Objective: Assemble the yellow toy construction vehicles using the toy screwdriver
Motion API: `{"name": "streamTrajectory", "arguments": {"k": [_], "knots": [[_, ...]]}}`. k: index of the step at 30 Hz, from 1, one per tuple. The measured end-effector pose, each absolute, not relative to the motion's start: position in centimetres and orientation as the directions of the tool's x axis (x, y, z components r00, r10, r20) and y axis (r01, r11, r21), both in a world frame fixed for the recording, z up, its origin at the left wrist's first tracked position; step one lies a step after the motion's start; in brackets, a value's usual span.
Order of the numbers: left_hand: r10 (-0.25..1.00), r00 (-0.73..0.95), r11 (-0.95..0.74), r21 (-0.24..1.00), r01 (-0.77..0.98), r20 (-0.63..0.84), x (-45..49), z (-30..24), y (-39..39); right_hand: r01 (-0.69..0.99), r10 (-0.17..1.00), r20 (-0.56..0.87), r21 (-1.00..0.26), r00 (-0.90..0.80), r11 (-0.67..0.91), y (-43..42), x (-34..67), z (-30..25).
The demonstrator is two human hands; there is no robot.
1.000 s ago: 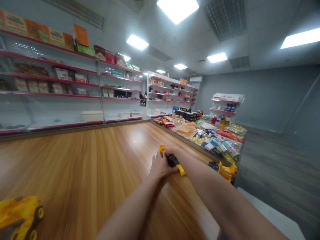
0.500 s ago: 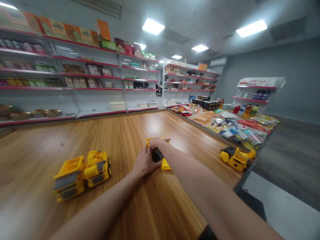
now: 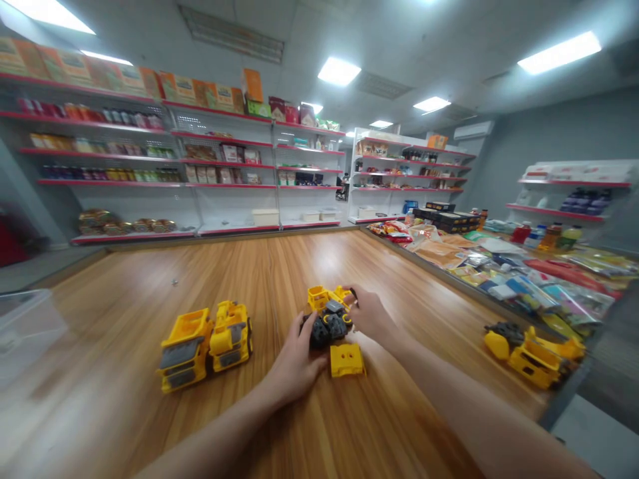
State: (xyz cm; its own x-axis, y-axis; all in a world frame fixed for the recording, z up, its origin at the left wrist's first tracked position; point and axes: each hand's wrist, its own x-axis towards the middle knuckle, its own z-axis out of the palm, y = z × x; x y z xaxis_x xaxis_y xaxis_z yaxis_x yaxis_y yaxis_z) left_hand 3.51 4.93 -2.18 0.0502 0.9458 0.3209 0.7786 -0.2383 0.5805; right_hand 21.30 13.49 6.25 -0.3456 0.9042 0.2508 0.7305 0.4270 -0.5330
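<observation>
A partly assembled yellow and dark-grey toy truck [image 3: 333, 320] with black wheels lies on the wooden table in front of me. My left hand [image 3: 294, 356] is closed around its near left end, by the wheels. At its right side, my right hand [image 3: 374, 318] has its fingers pinched, with a small dark piece showing at the fingertips; what it is, I cannot make out. Just in front of the toy lies a separate yellow plastic part [image 3: 347, 360] with two holes. Two yellow toy trucks, a dump truck [image 3: 184, 347] and another vehicle [image 3: 230, 334], stand side by side to the left.
Another yellow toy truck [image 3: 536, 356] sits near the table's right edge. A clear plastic bin [image 3: 30, 332] is at the far left. Packaged goods [image 3: 479, 266] are heaped beyond the right border, and stocked shelves [image 3: 224, 166] line the back. A tiny object [image 3: 174, 282] lies on the wood.
My view has turned left, so the scene sits further right. My right hand has moved back from over the toy to its right side, uncovering the toy and the loose yellow part.
</observation>
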Motion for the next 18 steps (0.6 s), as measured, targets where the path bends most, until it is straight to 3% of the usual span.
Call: {"name": "streamTrajectory", "arguments": {"k": [7, 14, 18], "knots": [[0.917, -0.115, -0.218, 0.721, 0.658, 0.383, 3.4, -3.0, 0.6, 0.769, 0.868, 0.168, -0.406, -0.468, 0.493, 13.1, 23.9, 4.8], [0.916, 0.135, -0.355, 0.608, 0.710, 0.377, 3.7, -2.0, 0.0, 0.755, 0.807, -0.039, -0.383, -0.589, 0.532, 10.0, 22.7, 3.2], [0.916, 0.196, -0.375, 0.572, 0.729, 0.350, 3.3, -1.9, 0.2, 0.732, 0.797, -0.025, -0.416, -0.603, 0.540, 9.4, 22.1, 3.5]]}}
